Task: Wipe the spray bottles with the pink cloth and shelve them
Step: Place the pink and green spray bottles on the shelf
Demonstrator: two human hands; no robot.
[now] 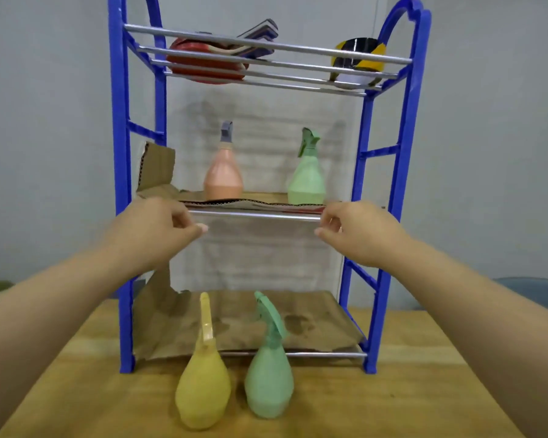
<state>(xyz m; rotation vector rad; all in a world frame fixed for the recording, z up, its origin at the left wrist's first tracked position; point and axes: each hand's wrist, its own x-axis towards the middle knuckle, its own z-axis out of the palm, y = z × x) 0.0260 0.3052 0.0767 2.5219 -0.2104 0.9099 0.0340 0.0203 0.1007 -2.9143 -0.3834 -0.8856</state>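
Observation:
A pink spray bottle [223, 175] and a light green spray bottle [307, 178] stand upright on the middle shelf of the blue rack [121, 184]. On the wooden table in front of the rack stand a yellow spray bottle [203, 387] and a green spray bottle [269, 380], side by side. My left hand [159, 229] and my right hand [358, 232] are both raised at the front rail of the middle shelf, one at each end. Their fingers are loosely curled and hold nothing. No pink cloth is in view.
Brown cardboard [253, 320] lines the bottom and middle shelves. The top shelf carries red table-tennis paddles [209, 63] on the left and a black-and-yellow tape roll [358, 58] on the right. A grey wall stands behind the rack. The wooden table [393, 393] extends toward me.

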